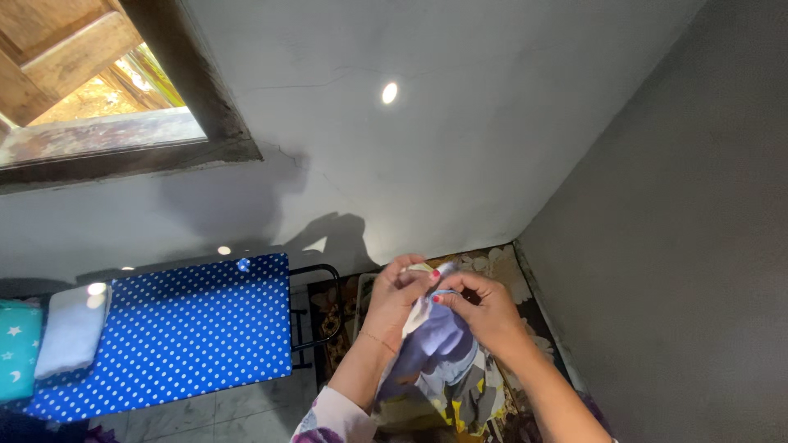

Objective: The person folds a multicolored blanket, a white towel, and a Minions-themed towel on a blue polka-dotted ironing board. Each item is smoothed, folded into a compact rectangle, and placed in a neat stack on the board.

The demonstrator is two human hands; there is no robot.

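The lavender and grey cloth [443,361] hangs in front of you, gathered at its top edge where your 2 hands meet and trailing down toward your lap, so its long axis runs roughly vertical, top end up near the wall, loose end pointing down and slightly right. Your left hand [394,299] has its fingers curled closed around the upper left of the fabric; your right hand [484,308] pinches the top edge between thumb and fingertips, the other fingers bent in over the cloth. Both hands are touching each other at the gathered edge.

Judging by how it lies, the cloth is bunched and not yet flat or squared: no neat fold shows, and the lower part is crumpled with yellow and grey patches showing. Most of the handling looks left to do.

Beyond your hands, a patterned floral rug [509,271] covers the floor. To your left stands a blue polka-dot ironing board [197,328], with a folded white cloth [72,328] and a teal star-print cloth [16,344] resting on its far end
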